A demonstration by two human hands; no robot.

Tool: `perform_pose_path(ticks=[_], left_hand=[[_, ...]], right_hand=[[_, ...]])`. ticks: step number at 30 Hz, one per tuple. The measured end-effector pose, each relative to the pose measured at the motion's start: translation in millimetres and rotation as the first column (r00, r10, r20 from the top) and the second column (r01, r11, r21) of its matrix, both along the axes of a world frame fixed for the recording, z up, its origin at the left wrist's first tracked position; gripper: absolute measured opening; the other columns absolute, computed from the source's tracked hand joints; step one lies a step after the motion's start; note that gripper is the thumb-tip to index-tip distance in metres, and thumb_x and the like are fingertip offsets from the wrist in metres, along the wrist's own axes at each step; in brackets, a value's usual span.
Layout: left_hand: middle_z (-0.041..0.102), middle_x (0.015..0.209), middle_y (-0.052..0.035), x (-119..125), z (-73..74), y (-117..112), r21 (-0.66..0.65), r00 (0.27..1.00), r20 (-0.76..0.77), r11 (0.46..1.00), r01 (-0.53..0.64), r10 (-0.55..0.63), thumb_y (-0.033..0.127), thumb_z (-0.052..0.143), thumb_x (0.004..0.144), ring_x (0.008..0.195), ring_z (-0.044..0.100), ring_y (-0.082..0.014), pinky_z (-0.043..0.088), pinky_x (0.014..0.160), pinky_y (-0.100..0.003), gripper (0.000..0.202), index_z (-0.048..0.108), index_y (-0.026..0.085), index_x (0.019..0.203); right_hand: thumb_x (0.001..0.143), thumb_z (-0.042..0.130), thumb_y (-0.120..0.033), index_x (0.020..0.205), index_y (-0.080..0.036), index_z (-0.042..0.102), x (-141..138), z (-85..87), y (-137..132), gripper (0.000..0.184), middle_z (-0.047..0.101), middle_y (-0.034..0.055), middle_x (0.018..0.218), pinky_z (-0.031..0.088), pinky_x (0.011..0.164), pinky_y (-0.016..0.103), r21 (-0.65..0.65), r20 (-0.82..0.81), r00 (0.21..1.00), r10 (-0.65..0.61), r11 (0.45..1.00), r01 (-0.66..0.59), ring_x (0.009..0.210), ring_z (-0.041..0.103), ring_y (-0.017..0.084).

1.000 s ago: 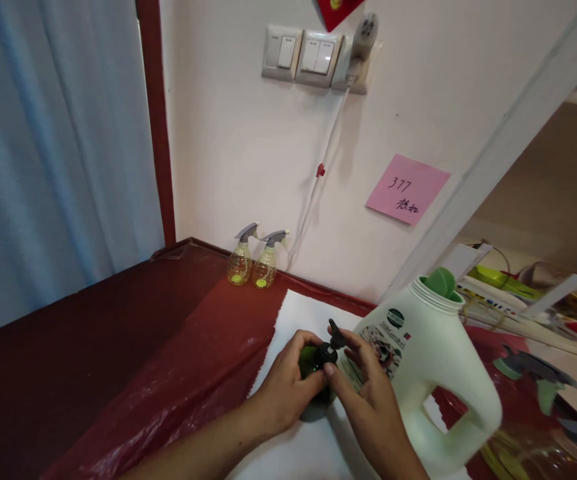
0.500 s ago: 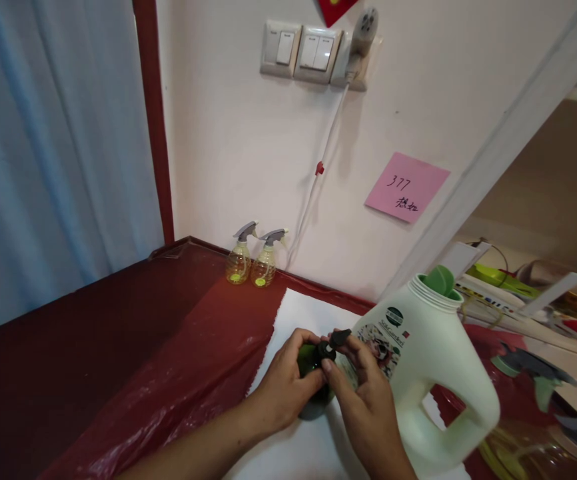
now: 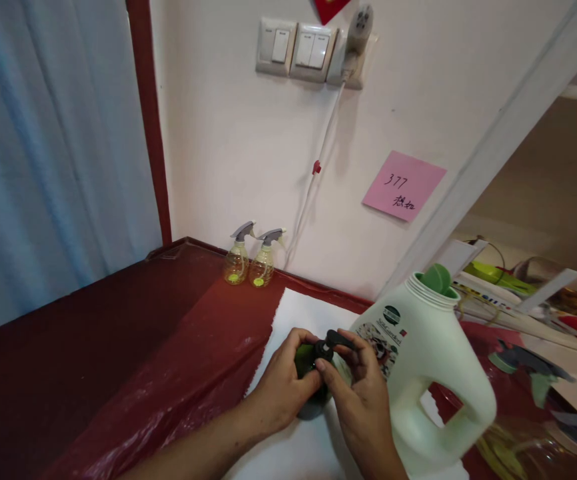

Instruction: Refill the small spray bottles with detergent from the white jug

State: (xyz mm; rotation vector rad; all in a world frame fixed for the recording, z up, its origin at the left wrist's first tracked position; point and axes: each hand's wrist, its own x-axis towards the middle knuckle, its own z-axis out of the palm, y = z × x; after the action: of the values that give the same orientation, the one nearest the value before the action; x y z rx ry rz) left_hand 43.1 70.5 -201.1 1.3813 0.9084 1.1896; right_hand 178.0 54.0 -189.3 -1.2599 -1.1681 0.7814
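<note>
So our dark green pump bottle (image 3: pixel 313 403) is at 6 o'clock in the view, over the white paper (image 3: pixel 293 310); we can't tell if its base is fully resting. Our left hand (image 3: pixel 286 383) is curled round its side, thumb across the front, and our right hand (image 3: pixel 363 387) is pinching the black pump top (image 3: pixel 332 343), thumb on the collar and fingers up by the spout.

Stuff that could bite us: if the left grip is too loose, the whole bottle could spin with the collar. Turn it crooked and the threads might cross, and leaning on the spout could squirt something out.

The big pale jug (image 3: pixel 413 393) sits close at 3 o'clock, a green cup (image 3: pixel 437 279) in its mouth, so a careless right elbow could knock it. Red plastic (image 3: pixel 203 360) lies on the surface (image 3: pixel 68 360) toward 10 o'clock; a dragged sleeve or wrist might ruck it up. Farther off at 11, two little spray bottles (image 3: pixel 262 267) stand by the wall (image 3: pixel 248 147), safely out of our way.
</note>
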Motion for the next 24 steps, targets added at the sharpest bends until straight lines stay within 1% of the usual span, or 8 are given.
perform_pose_path(ticks=[3,6,11,14,17,19,22,24], left_hand=[[0.064,0.105,-0.0043,0,-0.5,1,0.012,1.000,0.003,1.000,0.000,0.000,0.018,0.064,0.079,0.097,0.060,-0.0224,0.046,0.086,-0.036,0.034,0.052,0.022,0.110],[0.063,0.106,-0.0048,0,0.9,2,0.026,1.000,-0.004,0.999,-0.018,0.018,0.015,0.064,0.077,0.099,0.059,-0.0222,0.046,0.088,-0.036,0.036,0.053,0.022,0.110],[0.063,0.108,-0.0060,0,3.0,2,0.032,0.999,-0.025,0.999,-0.030,0.031,0.015,0.065,0.075,0.101,0.060,-0.0239,0.047,0.090,-0.039,0.038,0.053,0.021,0.111],[0.063,0.113,-0.0072,0,4.4,1,0.021,0.999,-0.020,0.999,-0.032,0.032,0.015,0.067,0.074,0.106,0.059,-0.0255,0.045,0.095,-0.041,0.042,0.054,0.021,0.113],[0.062,0.114,-0.0069,-1,5.8,0,-0.017,1.000,0.022,1.000,-0.017,0.017,0.014,0.070,0.069,0.108,0.058,-0.0256,0.043,0.098,-0.041,0.047,0.055,0.021,0.113],[0.062,0.112,-0.0067,-2,6.0,0,-0.023,1.000,0.026,1.000,0.001,0.000,0.015,0.070,0.069,0.107,0.058,-0.0255,0.043,0.097,-0.042,0.046,0.055,0.021,0.113],[0.063,0.113,-0.0074,-3,6.4,1,-0.005,1.000,0.003,1.000,0.005,-0.005,0.017,0.069,0.071,0.108,0.059,-0.0264,0.044,0.098,-0.043,0.046,0.056,0.021,0.114],[0.065,0.114,-0.0078,-4,7.5,2,0.004,1.000,-0.013,1.000,-0.001,0.001,0.017,0.069,0.071,0.110,0.060,-0.0271,0.043,0.100,-0.044,0.045,0.056,0.022,0.114]], right_hand=[[0.072,0.077,-0.048,0.125,-0.025,0.054,0,0.8,0,0.063,0.060,0.0109,0.126,0.043,0.105,0.059,-0.013,0.006,1.000,0.015,1.000,-0.015,0.120,0.055,0.033],[0.078,0.074,-0.050,0.131,-0.028,0.051,1,0.3,-1,0.062,0.057,0.0106,0.134,0.041,0.109,0.059,-0.014,0.004,0.998,0.067,0.998,-0.067,0.126,0.053,0.033],[0.078,0.074,-0.048,0.123,-0.025,0.056,1,-3.9,0,0.053,0.061,0.0107,0.127,0.041,0.109,0.059,0.015,0.049,0.998,0.035,0.999,-0.036,0.123,0.057,0.033],[0.080,0.074,-0.047,0.130,-0.026,0.052,3,-7.7,-2,0.058,0.059,0.0111,0.134,0.039,0.112,0.059,0.001,0.025,0.994,0.102,0.995,-0.102,0.128,0.055,0.033],[0.074,0.080,-0.044,0.139,-0.028,0.046,8,-13.0,-9,0.076,0.057,0.0107,0.142,0.040,0.113,0.057,-0.026,0.031,0.981,0.192,0.981,-0.191,0.133,0.052,0.034],[0.067,0.085,-0.039,0.140,-0.027,0.048,9,-18.2,-15,0.083,0.060,0.0094,0.141,0.043,0.112,0.053,-0.033,0.040,0.977,0.209,0.978,-0.208,0.134,0.053,0.034],[0.061,0.086,-0.031,0.137,-0.026,0.053,2,-28.5,-18,0.082,0.064,0.0071,0.137,0.049,0.107,0.046,-0.018,0.031,0.981,0.190,0.982,-0.189,0.132,0.056,0.034],[0.061,0.085,-0.028,0.136,-0.026,0.052,-7,-34.9,-15,0.082,0.065,0.0067,0.136,0.053,0.103,0.043,0.008,0.003,0.980,0.199,0.980,-0.199,0.128,0.060,0.032]])
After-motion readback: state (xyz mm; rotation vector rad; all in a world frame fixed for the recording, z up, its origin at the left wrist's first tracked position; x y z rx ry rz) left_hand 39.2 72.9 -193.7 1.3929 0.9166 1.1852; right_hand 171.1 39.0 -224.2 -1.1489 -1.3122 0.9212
